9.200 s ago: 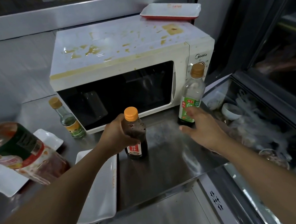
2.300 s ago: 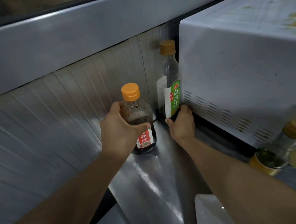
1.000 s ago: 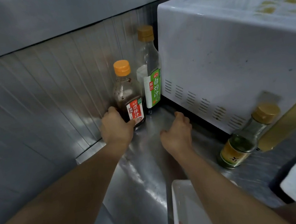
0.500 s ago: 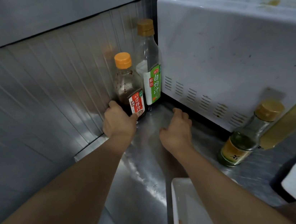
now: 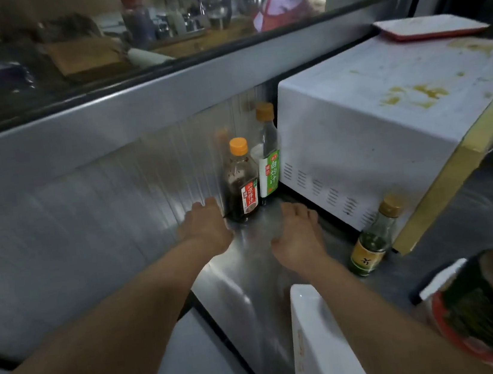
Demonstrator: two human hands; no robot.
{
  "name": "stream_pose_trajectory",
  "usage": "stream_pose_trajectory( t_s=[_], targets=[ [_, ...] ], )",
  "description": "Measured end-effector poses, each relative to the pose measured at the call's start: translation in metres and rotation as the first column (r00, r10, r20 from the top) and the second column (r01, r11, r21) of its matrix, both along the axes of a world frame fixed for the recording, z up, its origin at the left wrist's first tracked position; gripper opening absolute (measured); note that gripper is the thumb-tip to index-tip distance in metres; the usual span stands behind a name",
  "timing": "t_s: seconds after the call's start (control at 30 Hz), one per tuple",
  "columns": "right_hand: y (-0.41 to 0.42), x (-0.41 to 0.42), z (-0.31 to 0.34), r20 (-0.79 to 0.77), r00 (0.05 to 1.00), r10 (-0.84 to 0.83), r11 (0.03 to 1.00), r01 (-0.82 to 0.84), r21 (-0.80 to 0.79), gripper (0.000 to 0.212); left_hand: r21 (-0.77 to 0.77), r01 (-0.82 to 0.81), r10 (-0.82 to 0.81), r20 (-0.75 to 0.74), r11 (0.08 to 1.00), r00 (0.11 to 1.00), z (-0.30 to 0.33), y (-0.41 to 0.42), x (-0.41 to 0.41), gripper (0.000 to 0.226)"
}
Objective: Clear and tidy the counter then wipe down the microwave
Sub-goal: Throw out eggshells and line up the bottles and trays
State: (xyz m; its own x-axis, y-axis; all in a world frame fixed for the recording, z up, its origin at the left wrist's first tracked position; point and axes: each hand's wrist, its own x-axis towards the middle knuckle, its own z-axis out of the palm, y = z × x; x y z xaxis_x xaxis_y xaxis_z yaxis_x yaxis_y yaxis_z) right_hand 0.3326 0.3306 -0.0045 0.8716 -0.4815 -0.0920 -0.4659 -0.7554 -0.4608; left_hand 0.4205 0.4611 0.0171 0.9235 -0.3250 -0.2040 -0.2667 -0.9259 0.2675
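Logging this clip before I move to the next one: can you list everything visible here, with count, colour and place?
dark sauce bottle: 1, orange cap, red label, back corner by the wall
green-label bottle: 1, tan cap, between the sauce bottle and the microwave
small oil bottle: 1, tan cap, yellow label, by the microwave's front corner
microwave: 1, white, yellow stains on top
tray: 1, red and white, on the microwave
plate: 1, white, near counter edge
large jar: 1, red and green, blurred, bottom right
left hand: open, beside the sauce bottle
right hand: open, over the counter
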Motion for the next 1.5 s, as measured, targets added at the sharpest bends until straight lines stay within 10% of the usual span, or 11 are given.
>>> stream_pose_trajectory(
  t_s=[0.9,1.5],
  targets=[
    [0.052,-0.195,0.179,0.31,0.951,-0.01,0.967,0.087,-0.238,0.069,-0.128,0.269,-0.257,0.104,0.955,0.961,0.134,0.056,-0.18,0.067],
    [-0.013,-0.327,0.143,0.31,0.915,-0.256,0.964,0.266,0.011,0.072,-0.151,0.345,-0.335,0.093,0.926,0.938,0.116,0.023,-0.292,0.068]
  ],
)
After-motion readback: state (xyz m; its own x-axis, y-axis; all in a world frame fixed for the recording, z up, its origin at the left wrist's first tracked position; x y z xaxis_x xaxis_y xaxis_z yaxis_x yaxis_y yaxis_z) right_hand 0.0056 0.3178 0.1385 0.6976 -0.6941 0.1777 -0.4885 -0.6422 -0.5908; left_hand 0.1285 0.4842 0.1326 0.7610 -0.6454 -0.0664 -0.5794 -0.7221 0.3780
